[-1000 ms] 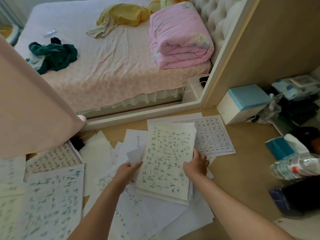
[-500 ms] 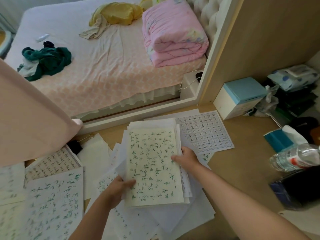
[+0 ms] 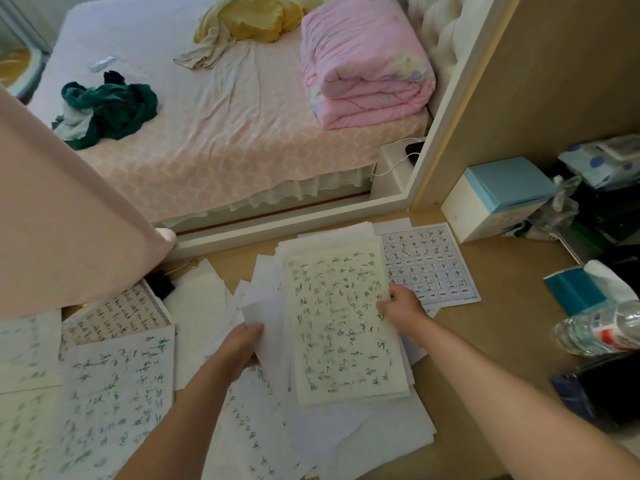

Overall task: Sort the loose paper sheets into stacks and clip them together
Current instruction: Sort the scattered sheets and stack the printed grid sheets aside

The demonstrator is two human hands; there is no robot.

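The right hand (image 3: pixel 403 304) pinches the right edge of a cream stack of sheets (image 3: pixel 339 323) covered in green handwriting, thumb on top and fingers under it. The left hand (image 3: pixel 239 348) grips the lower edge of some thin white sheets (image 3: pixel 258 317) just left of that stack, with its fingers curled round them. Both bundles lie over a heap of loose papers (image 3: pixel 346 434) in the middle of the wooden worktop (image 3: pixel 502 323). A printed grid sheet (image 3: pixel 429 265) lies partly under the stack's far right corner. More written sheets (image 3: pixel 114 403) lie to the left, blurred and cut off by the frame. A black binder clip (image 3: pixel 159 284) rests beside a pink curtain (image 3: pixel 62 209), which hides the far left of the worktop. To the right, a teal tissue pack (image 3: pixel 575 289) has white tissue poking out of it. A clear bottle (image 3: pixel 602 330) lies on its side, and a white box with a blue lid (image 3: pixel 498 199) stands closed, its contents unseen. The dark objects at the right edge are hard to make out.
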